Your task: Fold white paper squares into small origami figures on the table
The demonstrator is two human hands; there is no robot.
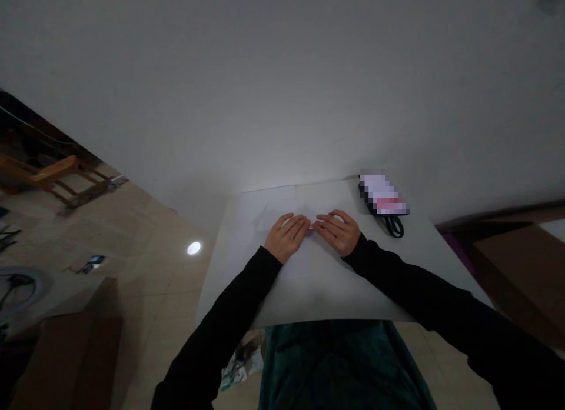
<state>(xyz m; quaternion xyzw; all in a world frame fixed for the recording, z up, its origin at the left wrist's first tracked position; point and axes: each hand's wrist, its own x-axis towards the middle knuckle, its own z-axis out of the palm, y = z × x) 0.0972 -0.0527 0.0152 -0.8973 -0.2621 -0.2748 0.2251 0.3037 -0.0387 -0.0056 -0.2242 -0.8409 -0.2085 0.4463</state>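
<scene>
A pale, thin sheet that looks like paper [265, 222] lies on the white table [247, 263]; its outline is faint against the tabletop. My left hand [289, 236] is closed over its near edge, fingers pressed together and pointing right. Facing it, my right hand [339, 232] is also closed, its fingertips almost meeting the left ones. Between the two sets of fingertips a narrow bit of the sheet's edge shows. The thumbs are mostly hidden under the fingers, so the exact grip is unclear.
A pouch [383, 195] with a blurred-out face and a black strap loop [394, 226] lies at the table's back right. The grey wall [282, 92] borders the table's far edge. Cardboard boxes [66, 357] stand at lower left, and a wooden chair [57, 172] lies farther off.
</scene>
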